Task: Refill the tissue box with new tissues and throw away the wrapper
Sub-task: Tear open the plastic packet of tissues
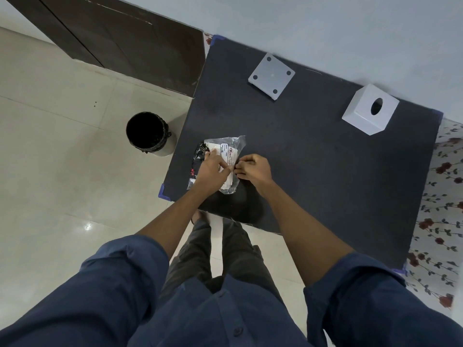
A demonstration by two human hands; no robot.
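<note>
A clear plastic wrapper (226,146) holding white tissues lies near the left edge of the dark table (313,159). My left hand (213,169) presses on top of the pack and pinches the plastic. My right hand (254,167) pinches the wrapper's right edge, fingers curled. The white cube-shaped tissue box cover (370,112), with an oval hole on top, stands at the far right of the table. Its flat white base plate (271,76), with dark dots at its corners, lies apart at the far middle.
A round bin with a black liner (147,132) stands on the tiled floor just left of the table. A dark wooden door (125,36) is behind it. A floral cloth (441,209) runs along the table's right side. My legs are at the table's near edge.
</note>
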